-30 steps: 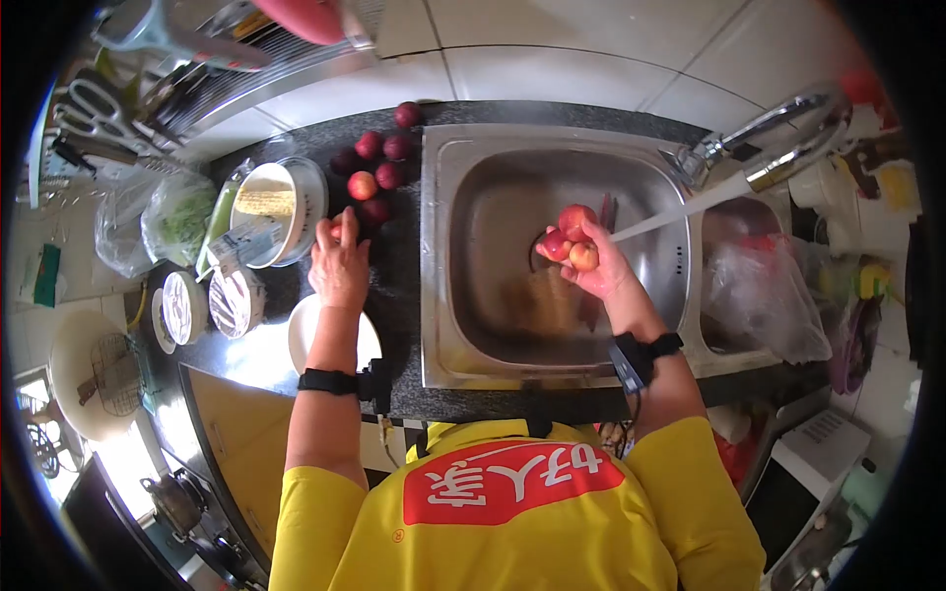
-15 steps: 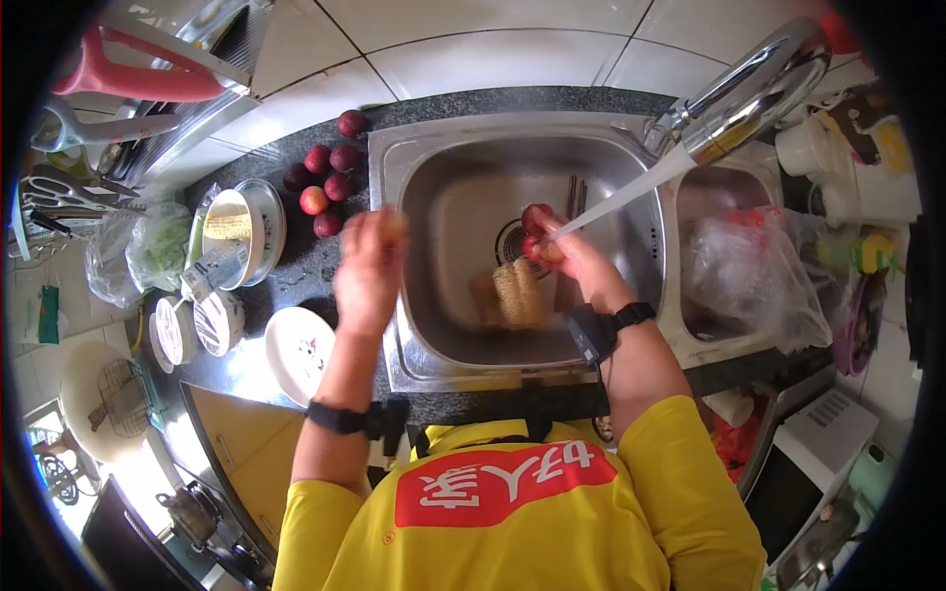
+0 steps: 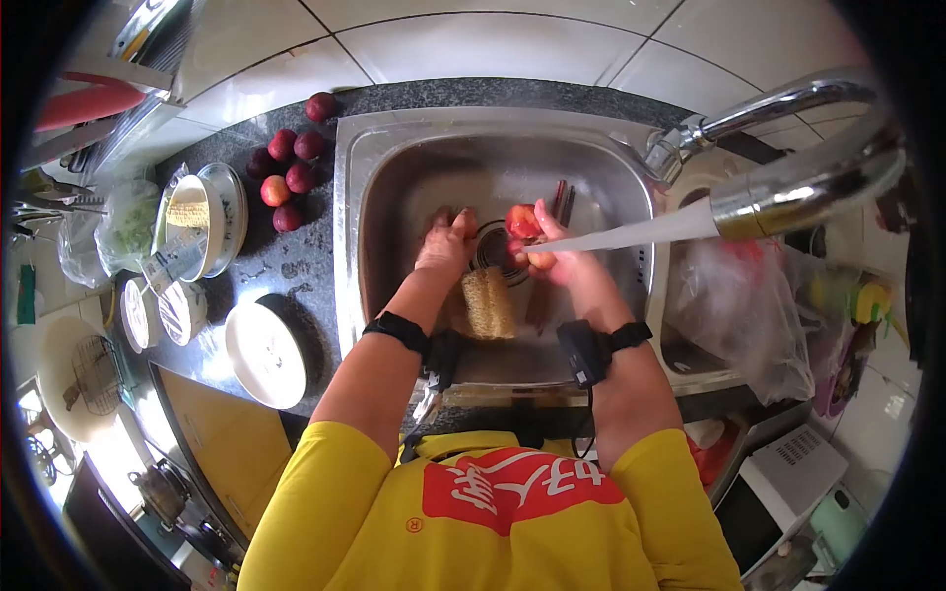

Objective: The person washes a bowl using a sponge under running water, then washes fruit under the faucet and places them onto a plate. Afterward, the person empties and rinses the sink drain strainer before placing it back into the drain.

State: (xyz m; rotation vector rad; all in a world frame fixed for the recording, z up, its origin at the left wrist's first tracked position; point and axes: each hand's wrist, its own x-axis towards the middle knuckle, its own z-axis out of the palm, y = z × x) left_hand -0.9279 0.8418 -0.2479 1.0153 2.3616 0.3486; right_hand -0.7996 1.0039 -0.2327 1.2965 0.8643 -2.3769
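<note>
In the sink [image 3: 383,286], my right hand [image 3: 564,258] is closed around red plums [image 3: 522,221], with a stream of water [image 3: 641,232] reaching it from the right. My left hand [image 3: 446,246] is low at the left side of the basin, fingers curled downward; what they hold, if anything, is hidden. Between and below both hands lies a tan loofah-like scrubber [image 3: 489,305], beside the drain [image 3: 490,243]. Several dark red plums [image 3: 301,177] sit in a group on the counter left of the sink.
The chrome faucet [image 3: 759,212] reaches in from the right. A plastic bag [image 3: 744,315] lies over the small basin. On the left counter are a white plate [image 3: 266,353], a bowl with corn [image 3: 212,222] and two covered bowls. Dark sticks [image 3: 564,200] rest in the sink.
My left hand has moved from the sink's left rim down into the basin. My right hand stays under the water with the plums. The camera view has shifted.
</note>
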